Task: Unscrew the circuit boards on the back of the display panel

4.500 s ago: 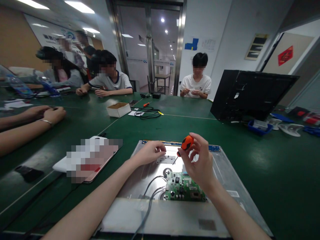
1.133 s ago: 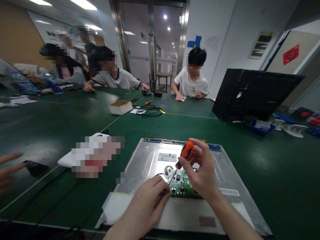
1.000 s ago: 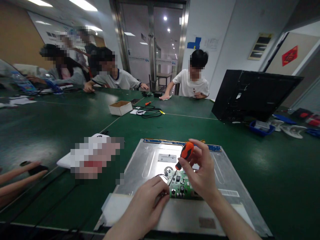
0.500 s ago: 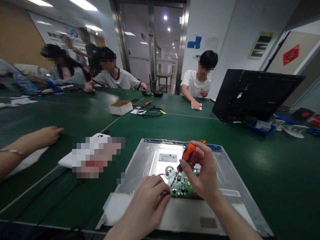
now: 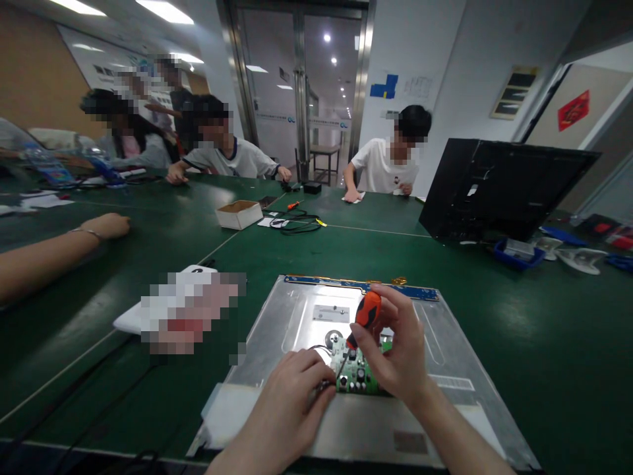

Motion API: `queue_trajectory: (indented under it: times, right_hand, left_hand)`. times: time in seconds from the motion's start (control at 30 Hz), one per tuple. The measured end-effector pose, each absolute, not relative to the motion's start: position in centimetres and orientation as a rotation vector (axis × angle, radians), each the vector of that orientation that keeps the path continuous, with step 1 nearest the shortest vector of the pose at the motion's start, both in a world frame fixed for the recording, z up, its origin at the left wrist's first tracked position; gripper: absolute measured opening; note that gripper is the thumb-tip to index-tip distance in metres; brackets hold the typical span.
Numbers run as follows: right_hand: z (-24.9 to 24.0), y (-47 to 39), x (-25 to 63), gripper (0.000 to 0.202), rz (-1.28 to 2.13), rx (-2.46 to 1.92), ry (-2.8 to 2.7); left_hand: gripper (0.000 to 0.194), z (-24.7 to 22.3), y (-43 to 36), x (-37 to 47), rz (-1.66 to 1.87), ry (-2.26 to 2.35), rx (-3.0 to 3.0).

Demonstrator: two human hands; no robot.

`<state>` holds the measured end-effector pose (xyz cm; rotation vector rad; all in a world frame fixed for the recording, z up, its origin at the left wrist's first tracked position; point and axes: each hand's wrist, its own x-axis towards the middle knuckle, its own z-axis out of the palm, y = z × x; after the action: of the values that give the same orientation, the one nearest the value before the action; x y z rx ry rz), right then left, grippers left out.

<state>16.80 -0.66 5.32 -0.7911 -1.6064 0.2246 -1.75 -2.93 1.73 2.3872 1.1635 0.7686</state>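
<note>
My right hand (image 5: 398,353) grips an orange and black screwdriver (image 5: 368,309), its shaft slanting down to the left. The tip reaches the left part of a green circuit board (image 5: 361,375), by my left fingers. That board lies on the metal back of a flat display panel (image 5: 435,415). My left hand (image 5: 299,396) rests at the board's left edge, thumb and fingers closed together. What they pinch is hidden; thin dark wires run close by. A narrow blue circuit strip (image 5: 321,282) lines the panel's far edge.
A blurred-out white object (image 5: 173,310) lies left of the panel. Farther off are an open box (image 5: 240,215), a black cable (image 5: 301,227) and a blue tray (image 5: 517,256). A black monitor (image 5: 499,191) stands at right. Another person's arm (image 5: 54,257) reaches in from the left.
The screwdriver and my right hand have shifted slightly down and left. My left hand stays in place. The arm at left has moved up, and the person across has moved a hand leftward.
</note>
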Motion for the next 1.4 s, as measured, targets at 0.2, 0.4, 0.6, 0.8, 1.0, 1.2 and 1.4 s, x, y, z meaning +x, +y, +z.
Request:
queue_trajectory:
  times: [0.2, 0.4, 0.6, 0.8, 1.0, 1.2, 1.4]
  right_hand:
    - [5.53, -0.78, 16.53, 0.045, 0.202, -0.777, -1.682]
    - [5.39, -0.96, 16.55, 0.046, 0.176, -0.745, -1.687]
    - [5.47, -1.29, 16.39, 0.044, 0.075, -0.687, -1.696]
    - [5.46, -1.44, 16.21, 0.041, 0.053, -0.650, -1.723]
    - [5.39, -1.34, 16.31, 0.042, 0.048, -0.641, -1.713]
    - [5.45, -1.45, 16.31, 0.041, 0.023, -0.614, -1.719]
    - [5.64, -1.57, 16.26, 0.038, -0.022, -0.643, -1.752]
  left_hand:
    - [0.018, 1.74, -3.14, -1.77, 0.791, 1.150, 2.387]
    - [0.017, 1.51, -2.95, -1.74, 0.811, 1.149, 2.376]
    - [0.018, 1.67, -3.03, -1.75, 0.764, 1.164, 2.352]
    - [0.019, 2.13, -3.22, -1.67, 0.722, 1.162, 2.325]
    - [0.021, 2.03, -3.22, -1.61, 0.719, 1.170, 2.326]
    - [0.021, 2.19, -3.26, -1.68, 0.768, 1.163, 2.316]
    - [0.017, 2.33, -3.21, -1.61, 0.801, 1.172, 2.303]
